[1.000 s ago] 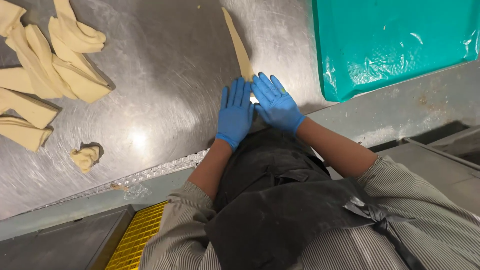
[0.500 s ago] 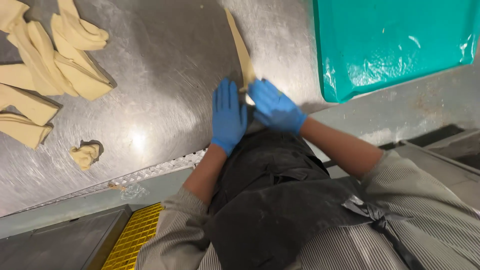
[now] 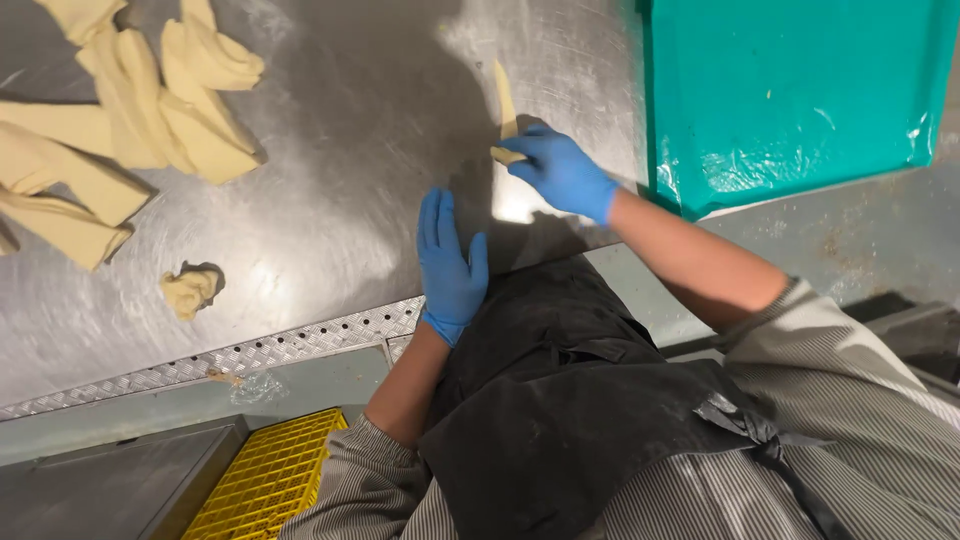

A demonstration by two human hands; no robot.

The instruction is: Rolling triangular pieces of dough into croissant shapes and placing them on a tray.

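Observation:
Both my hands wear blue gloves over a steel table (image 3: 340, 180). My right hand (image 3: 560, 172) pinches the near end of a thin pale dough strip (image 3: 504, 98) that lies pointing away from me. My left hand (image 3: 448, 262) rests flat on the steel near the table's front edge, fingers together, holding nothing. A dark apron covers my front below the hands.
A heap of cut dough pieces (image 3: 130, 130) lies at the far left. One small dough lump (image 3: 190, 290) sits alone nearer the edge. A teal tray (image 3: 800, 90) lined with clear film is at the right. A yellow crate (image 3: 270, 475) stands below the table.
My hands were side by side on the strip's near end. They have parted: the right hand went forward and took hold of the strip, the left drew back toward the table edge.

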